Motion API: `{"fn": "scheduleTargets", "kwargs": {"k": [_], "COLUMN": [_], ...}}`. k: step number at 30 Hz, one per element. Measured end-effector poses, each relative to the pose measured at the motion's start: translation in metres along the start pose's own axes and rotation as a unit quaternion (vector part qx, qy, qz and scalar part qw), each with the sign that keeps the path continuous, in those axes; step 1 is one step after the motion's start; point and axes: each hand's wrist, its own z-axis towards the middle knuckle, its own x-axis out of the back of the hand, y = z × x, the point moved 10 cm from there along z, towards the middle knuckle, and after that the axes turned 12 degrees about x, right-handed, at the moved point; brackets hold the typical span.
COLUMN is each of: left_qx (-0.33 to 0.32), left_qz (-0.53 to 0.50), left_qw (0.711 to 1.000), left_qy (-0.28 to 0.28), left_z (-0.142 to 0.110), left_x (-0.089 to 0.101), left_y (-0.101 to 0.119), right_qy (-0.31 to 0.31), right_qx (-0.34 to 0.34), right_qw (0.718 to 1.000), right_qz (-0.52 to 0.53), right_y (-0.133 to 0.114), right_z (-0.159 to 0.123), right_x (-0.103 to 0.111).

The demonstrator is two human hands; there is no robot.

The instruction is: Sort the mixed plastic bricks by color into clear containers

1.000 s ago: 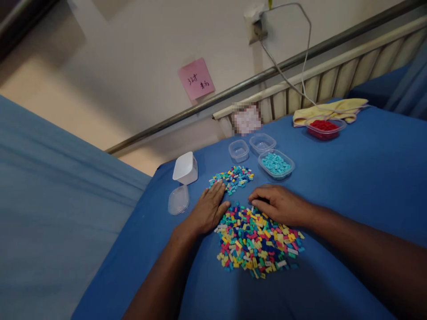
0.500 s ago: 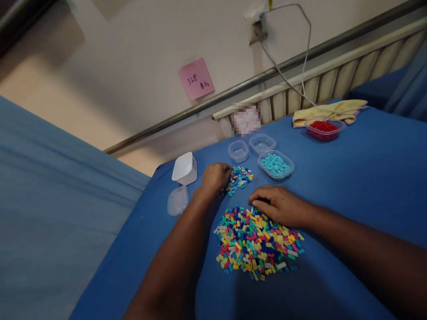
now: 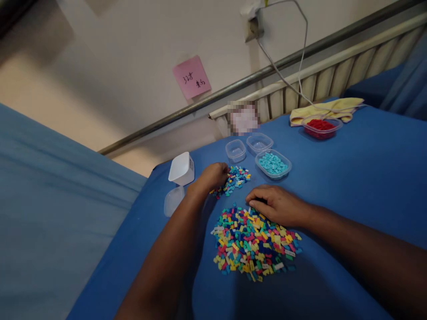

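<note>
My left hand (image 3: 215, 176) is at the left side of a small pile of mixed toy bricks (image 3: 239, 176), mostly blue. Its fingers are closed and bent down toward the bricks; the fingertips are hidden. Over the back edge of a larger pile of multicoloured bricks (image 3: 256, 244) rests my right hand (image 3: 276, 205). Its thumb and index finger curl toward each other, and whatever lies between their tips is too small to name. Just beyond it stands a clear tub of light-blue bricks (image 3: 273, 164).
Two clear tubs, a small one (image 3: 235, 151) and a wider one (image 3: 259, 143), stand at the back. A white box (image 3: 182, 169) and clear lid (image 3: 174, 201) lie left. Red pieces (image 3: 320, 126) fill a tub beside a yellow cloth (image 3: 328, 111). A cable (image 3: 283, 78) hangs behind.
The whole view has shifted slightly to the left. A few more bricks show below my left wrist at the small pile. My right hand stays at nearly the same place over the large pile.
</note>
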Motion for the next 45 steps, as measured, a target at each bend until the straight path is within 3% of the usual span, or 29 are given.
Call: {"fn": "scheduleTargets", "kwargs": {"k": [4, 9, 11, 14, 16, 19, 21, 26, 31, 45], "left_qx": [-0.035, -0.030, -0.035, -0.075, -0.086, -0.066, -0.054, -0.032, -0.064, -0.056], "left_qz": [0.011, -0.049, -0.111, -0.203, -0.221, -0.141, -0.059, 0.049, 0.098, 0.061], "left_qw": [0.999, 0.998, 0.993, 0.967, 0.960, 0.987, 0.997, 0.998, 0.990, 0.992], "left_qy": [0.000, 0.028, -0.010, -0.136, -0.146, -0.035, 0.005, -0.033, -0.073, -0.090], "left_z": [0.001, -0.015, -0.028, -0.049, -0.051, -0.035, -0.024, -0.004, 0.008, 0.009], "left_x": [0.004, 0.027, 0.028, 0.009, 0.005, 0.014, 0.016, 0.006, -0.001, -0.010], "left_y": [0.005, 0.002, 0.002, 0.011, 0.013, 0.010, 0.014, 0.027, 0.036, 0.039], "right_qy": [-0.001, 0.002, 0.006, 0.008, 0.007, 0.009, 0.008, 0.010, 0.009, 0.008], "right_qx": [-0.001, -0.009, -0.011, -0.010, -0.011, -0.016, -0.018, -0.016, -0.015, -0.014], "right_qw": [1.000, 1.000, 1.000, 1.000, 1.000, 1.000, 1.000, 1.000, 1.000, 1.000], "right_qz": [0.002, 0.006, 0.009, 0.010, 0.008, 0.011, 0.015, 0.017, 0.013, 0.016], "right_y": [0.000, 0.000, 0.000, -0.001, -0.002, -0.002, -0.003, -0.002, 0.000, -0.001], "right_z": [0.001, 0.001, 0.001, 0.002, 0.003, 0.003, 0.004, 0.003, 0.002, 0.003], "right_x": [0.001, 0.003, 0.003, 0.003, 0.004, 0.005, 0.005, 0.005, 0.004, 0.005]}}
